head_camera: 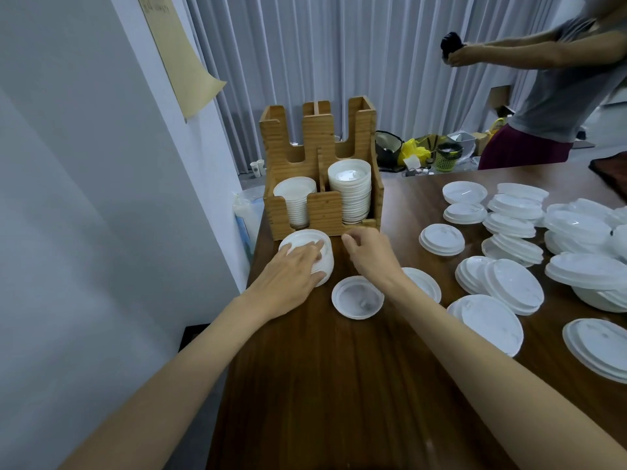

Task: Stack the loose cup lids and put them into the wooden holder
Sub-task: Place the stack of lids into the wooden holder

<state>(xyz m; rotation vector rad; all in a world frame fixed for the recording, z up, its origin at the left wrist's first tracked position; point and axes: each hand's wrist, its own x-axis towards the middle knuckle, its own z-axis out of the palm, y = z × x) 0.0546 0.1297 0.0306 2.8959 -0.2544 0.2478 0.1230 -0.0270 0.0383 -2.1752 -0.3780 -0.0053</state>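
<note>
A wooden holder (pixel 324 212) stands at the table's far left corner, with a small lid stack (pixel 294 201) in its left slot and a taller lid stack (pixel 350 188) in its right slot. In front of it, a short stack of white lids (pixel 319 245) sits on the table; my left hand (pixel 291 269) lies on top of it with fingers straight. My right hand (pixel 369 256) hovers just right of that stack, fingers loosely curled, holding nothing. A single upturned lid (pixel 358 297) lies below my right hand.
Several loose lids and small stacks (pixel 509 252) cover the right side of the dark wooden table (pixel 339 385). A wall runs along the table's left edge. Another person (pixel 543 96) stands at the far right, behind the table. Bags and a green basket (pixel 448 157) sit on the floor.
</note>
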